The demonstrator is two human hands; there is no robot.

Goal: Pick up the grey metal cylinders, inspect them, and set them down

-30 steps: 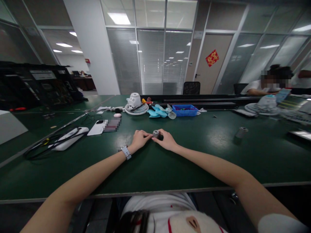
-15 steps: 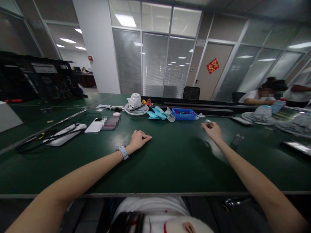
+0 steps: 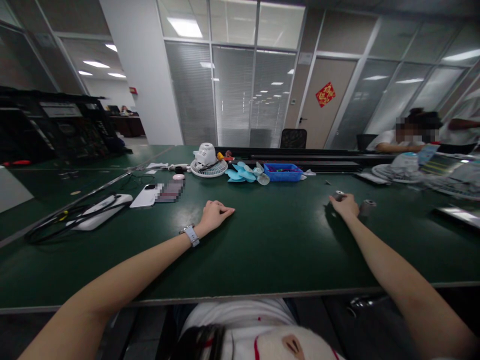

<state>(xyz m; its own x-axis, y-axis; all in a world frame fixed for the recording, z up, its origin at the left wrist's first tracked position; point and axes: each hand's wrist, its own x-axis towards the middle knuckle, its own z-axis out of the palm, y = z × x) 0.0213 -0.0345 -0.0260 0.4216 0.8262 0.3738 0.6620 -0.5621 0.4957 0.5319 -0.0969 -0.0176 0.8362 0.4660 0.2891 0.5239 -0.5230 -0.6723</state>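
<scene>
My right hand (image 3: 347,205) is closed around a small grey metal cylinder (image 3: 339,195), its top showing above my fingers, at the right of the green table. Just right of that hand a similar grey metal cylinder (image 3: 368,206) stands upright on the table. My left hand (image 3: 215,216) rests on the table left of centre, fingers curled together and thumb against the forefinger. Nothing shows in it. A watch with a pale strap (image 3: 192,235) is on the left wrist.
At the back are a white fan body (image 3: 206,155), light-blue fan blades (image 3: 240,173) and a blue bin (image 3: 284,173). Phones (image 3: 144,196) and a white device with black cable (image 3: 108,212) lie left. A person (image 3: 390,142) sits beyond the fan parts at right.
My right hand has moved to the right and towards me with the metal cylinder, coming beside the standing one. My left hand stays put. The view has shifted slightly.
</scene>
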